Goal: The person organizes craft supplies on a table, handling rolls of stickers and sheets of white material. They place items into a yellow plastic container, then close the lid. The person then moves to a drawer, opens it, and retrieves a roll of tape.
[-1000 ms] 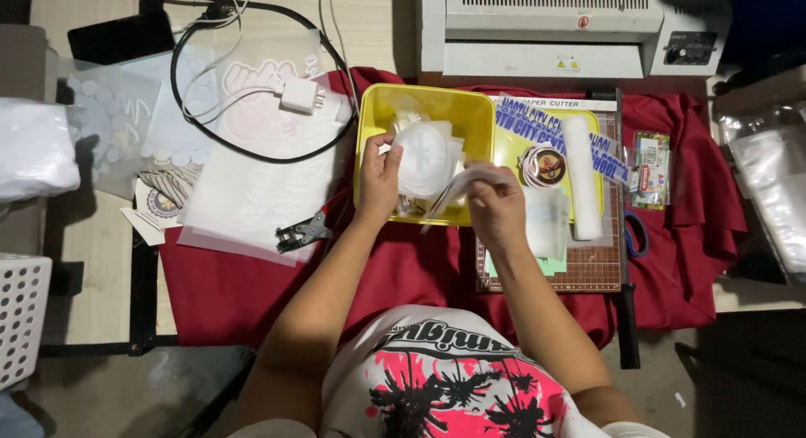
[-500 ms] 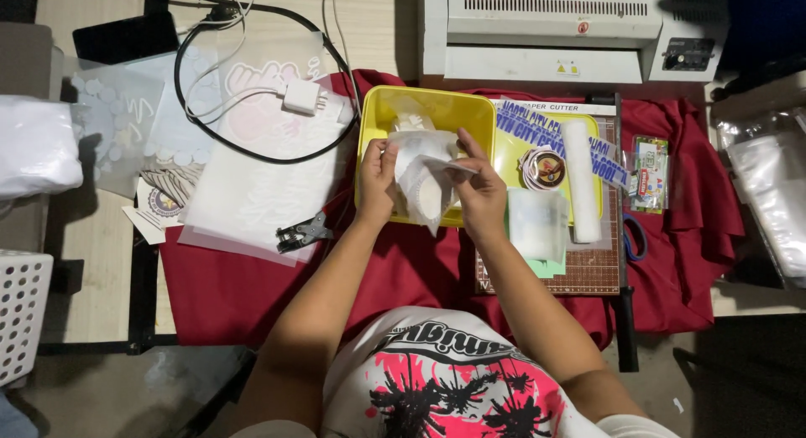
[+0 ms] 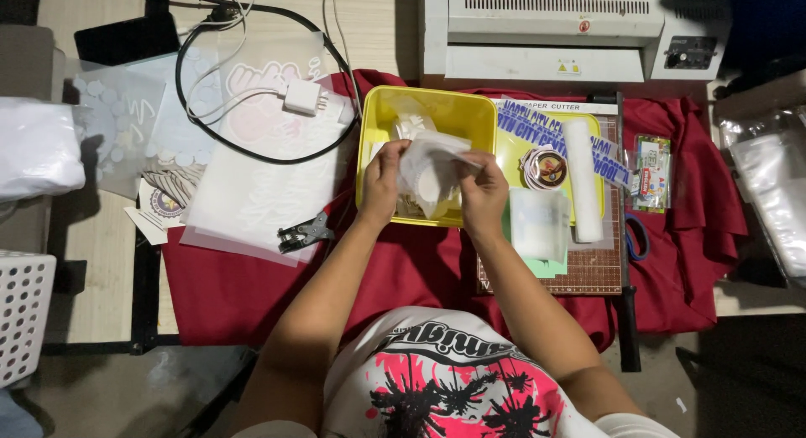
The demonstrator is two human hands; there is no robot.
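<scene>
i am holding a small clear plastic pouch over the yellow tray, my left hand pinching its left edge and my right hand pinching its right edge, fingers clamped on the film. more clear pieces are lying inside the tray. just right of it, a blue and white printed strip, a round sticker and a white roll are resting on the paper cutter. a small colourful packet is sitting on the red cloth.
</scene>
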